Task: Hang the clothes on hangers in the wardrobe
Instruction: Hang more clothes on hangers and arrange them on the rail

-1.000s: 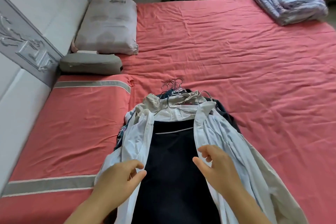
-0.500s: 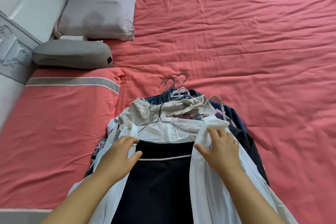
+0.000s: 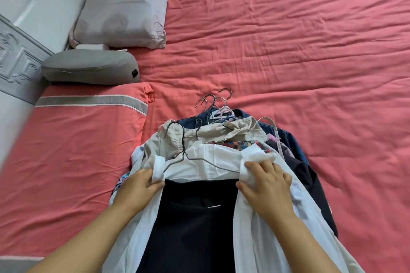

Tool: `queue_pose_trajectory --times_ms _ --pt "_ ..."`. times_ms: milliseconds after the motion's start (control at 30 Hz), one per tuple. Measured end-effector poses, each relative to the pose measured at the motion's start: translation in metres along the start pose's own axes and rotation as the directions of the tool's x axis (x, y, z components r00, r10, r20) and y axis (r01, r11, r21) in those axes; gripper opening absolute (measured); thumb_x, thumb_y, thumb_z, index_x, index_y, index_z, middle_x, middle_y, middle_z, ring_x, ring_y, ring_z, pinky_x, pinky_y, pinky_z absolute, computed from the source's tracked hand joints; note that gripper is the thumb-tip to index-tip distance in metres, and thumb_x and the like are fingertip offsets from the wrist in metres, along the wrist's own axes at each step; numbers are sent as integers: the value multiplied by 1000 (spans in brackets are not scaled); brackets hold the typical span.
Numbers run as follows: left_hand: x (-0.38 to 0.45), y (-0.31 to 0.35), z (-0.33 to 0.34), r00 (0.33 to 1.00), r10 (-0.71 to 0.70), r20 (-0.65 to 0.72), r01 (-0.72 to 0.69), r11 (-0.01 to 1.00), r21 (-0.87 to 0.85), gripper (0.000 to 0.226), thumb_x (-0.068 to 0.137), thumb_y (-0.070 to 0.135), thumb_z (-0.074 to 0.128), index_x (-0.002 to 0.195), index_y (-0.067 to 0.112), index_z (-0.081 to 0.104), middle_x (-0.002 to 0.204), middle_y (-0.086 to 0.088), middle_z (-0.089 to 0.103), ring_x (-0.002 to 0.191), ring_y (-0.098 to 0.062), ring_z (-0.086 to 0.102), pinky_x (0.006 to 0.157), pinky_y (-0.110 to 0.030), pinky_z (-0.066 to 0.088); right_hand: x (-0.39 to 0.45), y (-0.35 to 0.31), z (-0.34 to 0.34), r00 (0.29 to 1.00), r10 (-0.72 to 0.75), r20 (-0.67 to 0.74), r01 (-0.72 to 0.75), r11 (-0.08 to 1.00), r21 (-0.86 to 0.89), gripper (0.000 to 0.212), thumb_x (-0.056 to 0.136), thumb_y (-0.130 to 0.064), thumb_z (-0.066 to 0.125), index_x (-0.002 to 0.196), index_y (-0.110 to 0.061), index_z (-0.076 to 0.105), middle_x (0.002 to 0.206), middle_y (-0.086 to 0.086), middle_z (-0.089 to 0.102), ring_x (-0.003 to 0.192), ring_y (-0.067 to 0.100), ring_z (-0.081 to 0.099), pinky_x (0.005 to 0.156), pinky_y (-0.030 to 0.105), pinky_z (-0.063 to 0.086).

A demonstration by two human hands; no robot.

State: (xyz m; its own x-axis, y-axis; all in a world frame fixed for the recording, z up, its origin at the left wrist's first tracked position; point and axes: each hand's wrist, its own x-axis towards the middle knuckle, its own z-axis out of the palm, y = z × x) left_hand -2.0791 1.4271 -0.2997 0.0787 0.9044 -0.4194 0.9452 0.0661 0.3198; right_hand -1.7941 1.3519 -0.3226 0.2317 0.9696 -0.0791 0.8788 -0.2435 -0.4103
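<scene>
A pile of clothes on hangers lies on the red bed. On top is a white shirt (image 3: 213,164), open at the front, on a grey wire hanger (image 3: 184,139), over a dark navy garment (image 3: 195,224). My left hand (image 3: 138,186) grips the shirt's left front edge near the collar. My right hand (image 3: 266,184) grips the bunched right edge. Under it lie a beige jacket (image 3: 221,131), a patterned garment and a denim piece (image 3: 286,137). Several hanger hooks (image 3: 214,101) stick out at the pile's far end.
The red bed sheet (image 3: 288,51) stretches far and right. A red pillow with a grey stripe (image 3: 73,139) lies left of the pile. A grey bolster (image 3: 88,66) and a pale pillow (image 3: 124,4) sit by the white headboard (image 3: 24,17).
Both hands moved up the white shirt's front edges toward the collar and now grip the fabric. The camera tilted down and closer to the pile.
</scene>
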Motion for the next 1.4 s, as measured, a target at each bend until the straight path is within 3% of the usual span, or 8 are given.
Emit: queue_pose_trajectory --times_ms 200,367,467,600,833,967,1233,1400 --pt "-46 9 -30 966 50 -255 -108 970 -217 16 82 19 71 89 13 58 75 7 61 73 -16 58 60 -22 39 -17 -23 -38 979 -202 -35 205 951 231 42 64 -27 66 104 -27 57 87 -5 59 76 25 60 68 33 35" --pt "-102 4 -67 895 143 -422 -304 889 -343 69 79 13 73 135 40 43 75 21 60 68 7 55 64 -5 38 -44 -48 -83 966 -258 6 238 899 367 56 67 -47 57 118 -23 60 112 -14 51 101 7 51 85 24 37" --pt "-138 -6 -93 822 313 -475 -453 866 -213 43 79 43 60 115 63 50 85 24 59 70 11 54 63 -3 36 -63 -64 -114 940 -322 111 260 889 376 67 68 -63 51 126 -30 55 117 -27 47 111 -2 46 95 23 39" --pt "-192 -24 -123 778 288 -558 -463 863 -201 32 81 39 67 110 52 59 83 20 59 70 8 55 63 -3 36 -88 -100 -149 890 -431 145 384 883 268 41 84 -50 58 119 -29 61 84 -34 43 88 -2 44 78 15 36" --pt "-291 -74 -185 647 154 -747 -420 889 -180 21 70 10 77 90 15 74 74 30 56 64 14 49 63 1 33 -142 -200 -188 831 -524 -185 552 820 154 35 74 -61 47 71 -28 57 55 -16 53 59 3 49 51 14 31" --pt "-362 -108 -216 569 8 -822 -427 857 -287 28 65 9 81 83 27 69 84 24 65 75 9 59 68 2 38 -183 -265 -209 745 -600 -291 652 746 132 36 73 -60 52 63 -26 51 45 -13 36 46 -5 39 48 11 29" --pt "-506 -208 -229 192 -52 -980 -212 973 -93 56 70 59 63 98 11 58 103 4 51 98 -15 46 88 -23 37 -285 -388 -247 714 -601 -359 701 611 369 19 67 -55 69 75 -37 67 54 -3 55 55 13 52 54 24 38" --pt "-561 -255 -224 301 -321 -898 -158 912 -379 31 78 40 71 67 29 44 67 5 51 61 -13 52 53 -17 35 -341 -453 -250 685 -617 -388 717 473 513 16 71 -23 78 78 -35 69 59 -13 62 55 -2 53 52 10 36"
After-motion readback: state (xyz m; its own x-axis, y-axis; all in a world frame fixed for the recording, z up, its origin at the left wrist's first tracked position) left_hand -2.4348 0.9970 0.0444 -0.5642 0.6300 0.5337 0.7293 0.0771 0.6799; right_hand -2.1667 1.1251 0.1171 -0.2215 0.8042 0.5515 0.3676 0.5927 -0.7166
